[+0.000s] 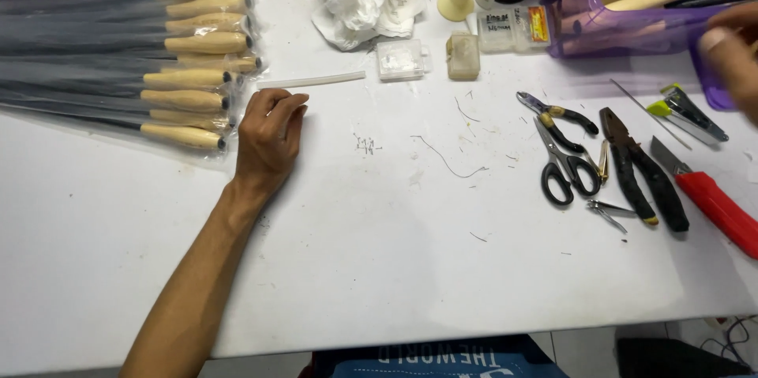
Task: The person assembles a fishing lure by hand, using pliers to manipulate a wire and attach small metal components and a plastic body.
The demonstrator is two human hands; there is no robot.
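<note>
One white table (379, 267), scattered tools (624, 165)

I have one view only, from the head camera, looking steeply down and forward across the white table (379, 267) from its near edge. It sits close, the far edge just inside the top of the picture.

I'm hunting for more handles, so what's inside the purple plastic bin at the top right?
The purple bin holds pale wooden handles with dark shafts, lying sideways. Its floor and lower contents are hidden beneath them, and the blurred right hand covers its right end.
</note>
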